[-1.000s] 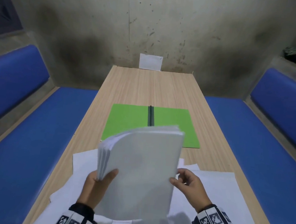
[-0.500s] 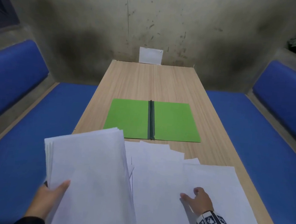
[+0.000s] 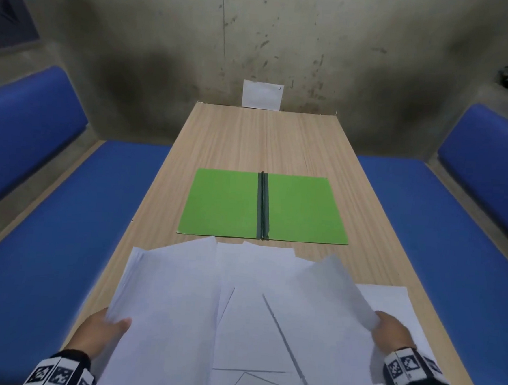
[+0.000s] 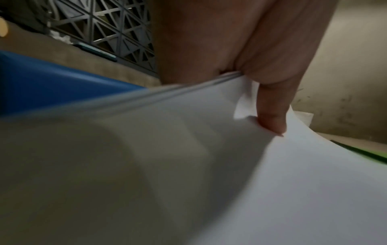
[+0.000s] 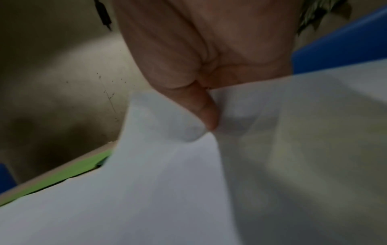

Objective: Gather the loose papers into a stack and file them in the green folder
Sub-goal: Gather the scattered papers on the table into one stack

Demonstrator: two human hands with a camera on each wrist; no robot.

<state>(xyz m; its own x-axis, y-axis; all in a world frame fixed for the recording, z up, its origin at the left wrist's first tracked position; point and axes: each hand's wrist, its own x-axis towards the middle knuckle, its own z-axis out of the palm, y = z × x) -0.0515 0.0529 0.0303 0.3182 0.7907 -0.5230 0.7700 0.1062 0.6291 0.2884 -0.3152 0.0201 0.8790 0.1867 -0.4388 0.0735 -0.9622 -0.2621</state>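
Observation:
The green folder point(image 3: 263, 206) lies open and flat in the middle of the wooden table point(image 3: 262, 138), dark spine toward me; its green edge shows too point(image 4: 368, 153) point(image 5: 69, 172). My left hand point(image 3: 107, 331) grips a thick stack of white papers point(image 3: 166, 306) at its left edge, thumb on top point(image 4: 272, 122). My right hand point(image 3: 390, 332) pinches the right edge of a lifted white sheet point(image 3: 323, 299), thumb over it point(image 5: 207, 114). Loose sheets point(image 3: 251, 336) lie spread on the table under both.
Blue cushioned benches point(image 3: 49, 223) point(image 3: 442, 235) run along both sides of the table. A small white card point(image 3: 262, 94) leans on the stained wall at the far end. A loose sheet point(image 3: 389, 298) lies near the table's right edge.
The stack in my left hand swung from the middle out to the left, then came back down lower over the table. My right hand let go of it, touched the sheets, then lifted one.

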